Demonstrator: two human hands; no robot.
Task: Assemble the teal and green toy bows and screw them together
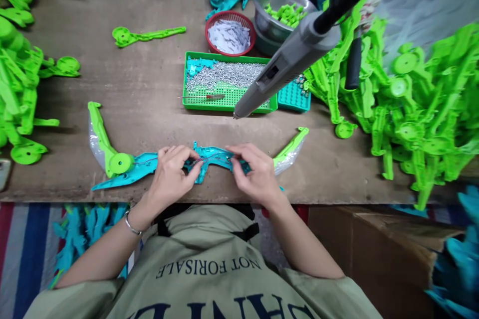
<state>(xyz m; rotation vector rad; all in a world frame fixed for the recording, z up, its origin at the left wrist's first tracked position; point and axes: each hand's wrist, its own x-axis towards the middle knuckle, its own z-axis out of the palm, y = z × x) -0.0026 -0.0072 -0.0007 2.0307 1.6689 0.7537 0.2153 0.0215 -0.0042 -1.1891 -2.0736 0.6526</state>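
Note:
A bow-shaped teal plastic shell (pixel 140 169) lies across the table's front edge area, inner side up. Its left end carries a bright green arm (pixel 120 163) with a round hub, and a second green arm (pixel 294 149) rises at the right; both have clear glossy pieces along them. Thin dark wires (pixel 213 155) run along the shell's middle. My left hand (pixel 172 172) pinches the wires between thumb and forefinger, left of centre. My right hand (pixel 256 172) is closed at the wires' right stretch, thumb and forefinger bent into the shell; the exact grip is partly hidden.
A grey electric screwdriver (pixel 288 60) hangs over the green tray (pixel 230 108) of screws, where a small screwdriver (pixel 213 96) lies. Behind stand a red basket (pixel 207 35) and a metal bowl (pixel 262 0). Green parts pile up left (pixel 18 89) and right (pixel 407 109).

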